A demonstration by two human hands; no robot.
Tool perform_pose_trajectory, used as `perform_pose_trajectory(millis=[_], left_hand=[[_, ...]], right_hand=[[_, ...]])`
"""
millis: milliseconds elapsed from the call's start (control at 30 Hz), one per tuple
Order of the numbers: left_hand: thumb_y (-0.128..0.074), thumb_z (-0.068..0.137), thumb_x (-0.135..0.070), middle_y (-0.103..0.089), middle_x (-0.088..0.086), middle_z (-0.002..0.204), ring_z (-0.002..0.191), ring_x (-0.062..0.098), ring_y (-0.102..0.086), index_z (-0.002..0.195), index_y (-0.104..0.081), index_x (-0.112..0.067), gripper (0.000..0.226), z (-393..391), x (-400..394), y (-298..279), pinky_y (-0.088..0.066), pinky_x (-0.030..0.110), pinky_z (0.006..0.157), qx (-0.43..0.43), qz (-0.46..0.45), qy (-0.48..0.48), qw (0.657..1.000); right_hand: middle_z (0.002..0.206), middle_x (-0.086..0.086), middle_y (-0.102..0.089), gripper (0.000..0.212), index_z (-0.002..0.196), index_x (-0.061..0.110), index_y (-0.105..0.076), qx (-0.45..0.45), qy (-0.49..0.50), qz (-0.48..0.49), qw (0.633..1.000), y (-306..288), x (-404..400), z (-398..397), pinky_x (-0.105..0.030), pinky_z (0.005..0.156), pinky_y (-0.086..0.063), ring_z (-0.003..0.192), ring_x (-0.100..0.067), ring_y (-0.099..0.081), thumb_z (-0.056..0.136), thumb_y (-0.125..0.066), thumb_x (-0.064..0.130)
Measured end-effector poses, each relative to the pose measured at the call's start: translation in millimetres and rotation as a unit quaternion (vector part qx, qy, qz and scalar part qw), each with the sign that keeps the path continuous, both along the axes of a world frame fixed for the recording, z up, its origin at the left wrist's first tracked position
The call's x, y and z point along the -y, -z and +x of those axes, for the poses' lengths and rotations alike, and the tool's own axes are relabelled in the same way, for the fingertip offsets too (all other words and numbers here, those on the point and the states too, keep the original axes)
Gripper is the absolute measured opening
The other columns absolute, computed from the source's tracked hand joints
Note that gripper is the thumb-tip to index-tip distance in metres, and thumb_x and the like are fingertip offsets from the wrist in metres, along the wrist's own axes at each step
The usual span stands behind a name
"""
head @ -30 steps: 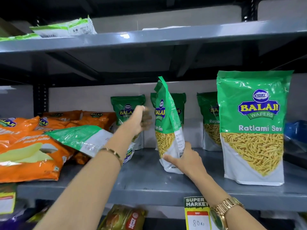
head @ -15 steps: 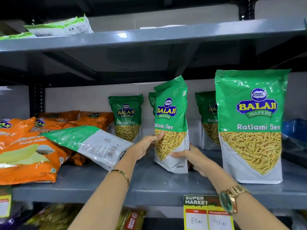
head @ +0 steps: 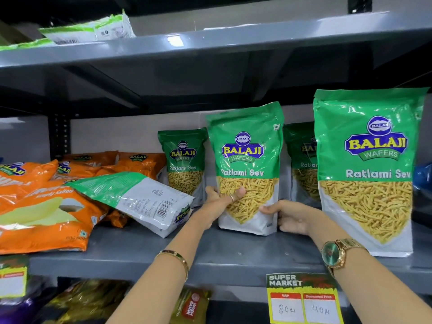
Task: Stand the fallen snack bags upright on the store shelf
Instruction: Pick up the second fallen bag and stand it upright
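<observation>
Your left hand (head: 219,199) and right hand (head: 291,217) both grip the middle green Ratlami Sev bag (head: 245,169), one on each lower side, with the left thumb pressed across its front. The bag stands upright on the grey shelf (head: 210,256), facing you. Just left of it, a fallen green bag (head: 131,197) lies back-side up, leaning on the orange bags (head: 39,206). A larger upright bag (head: 367,171) stands to your right.
</observation>
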State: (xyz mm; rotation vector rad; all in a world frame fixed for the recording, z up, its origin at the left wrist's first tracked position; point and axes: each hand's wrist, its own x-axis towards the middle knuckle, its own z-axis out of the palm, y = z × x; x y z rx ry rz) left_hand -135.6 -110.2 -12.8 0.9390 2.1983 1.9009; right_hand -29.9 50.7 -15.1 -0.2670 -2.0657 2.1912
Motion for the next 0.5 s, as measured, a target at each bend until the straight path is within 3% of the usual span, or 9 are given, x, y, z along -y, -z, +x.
perform_pose_trajectory(millis=[133,200,267,300,367,433,500], left_hand=[[-0.072,0.05,-0.064,-0.038,0.01,0.14,0.12,0.023,-0.04,0.131,-0.018,-0.01,0.111,-1,-4,4,-0.031,0.033,0.098,-0.022,-0.026,-0.024,0.999],[-0.072,0.059,-0.056,-0.046,0.007,0.135,0.116,0.019,-0.045,0.12,-0.035,-0.016,0.082,-3,-4,5,-0.033,0.028,0.091,-0.031,-0.038,-0.02,0.999],[-0.073,0.066,-0.046,-0.057,-0.001,0.119,0.103,0.011,-0.05,0.098,-0.044,-0.031,0.045,-2,-2,5,-0.033,0.022,0.084,-0.047,-0.038,-0.003,0.998],[-0.073,0.069,-0.042,-0.056,-0.006,0.111,0.099,0.009,-0.05,0.093,-0.044,-0.035,0.039,0,-2,6,-0.033,0.02,0.083,-0.052,-0.035,0.004,0.998],[-0.072,0.07,-0.042,-0.049,-0.009,0.105,0.097,0.006,-0.046,0.102,-0.045,-0.032,0.043,1,0,6,-0.031,0.02,0.083,-0.054,-0.036,0.003,0.998],[-0.072,0.068,-0.045,-0.05,-0.006,0.115,0.107,0.011,-0.045,0.119,-0.042,-0.019,0.065,1,0,6,-0.031,0.024,0.087,-0.049,-0.045,-0.009,0.998],[-0.073,0.067,-0.045,-0.052,0.001,0.129,0.117,0.018,-0.046,0.125,-0.04,-0.016,0.072,1,1,7,-0.033,0.027,0.092,-0.049,-0.042,-0.002,0.998]], right_hand=[[0.048,0.004,-0.069,0.01,0.08,0.01,-0.059,-0.008,0.053,-0.01,0.999,0,2,-3,-0.014,0.036,-0.042,0.044,-0.01,-0.065,0.086,-0.055,0.002],[0.047,0.002,-0.069,0.013,0.081,0.011,-0.058,-0.009,0.063,-0.018,0.998,0,5,-5,-0.012,0.032,-0.041,0.039,-0.011,-0.064,0.087,-0.052,0.001],[0.059,0.0,-0.072,0.012,0.088,0.013,-0.059,-0.01,0.071,-0.011,0.997,1,9,-7,-0.016,0.039,-0.046,0.052,-0.015,-0.068,0.087,-0.051,0.004],[0.069,0.0,-0.072,0.013,0.09,0.014,-0.059,-0.01,0.075,-0.003,0.997,2,10,-7,-0.019,0.046,-0.048,0.062,-0.016,-0.067,0.087,-0.051,0.005],[0.082,0.001,-0.067,0.013,0.091,0.017,-0.059,-0.003,0.077,0.008,0.997,2,11,-6,-0.024,0.054,-0.045,0.075,-0.013,-0.061,0.087,-0.051,0.008],[0.086,0.003,-0.065,0.012,0.091,0.018,-0.06,0.003,0.07,0.015,0.997,2,12,-4,-0.023,0.061,-0.044,0.079,-0.012,-0.059,0.087,-0.052,0.009],[0.099,0.002,-0.063,0.017,0.101,0.016,-0.058,0.007,0.068,0.028,0.997,2,13,-3,-0.023,0.081,-0.042,0.093,-0.014,-0.055,0.086,-0.053,0.011]])
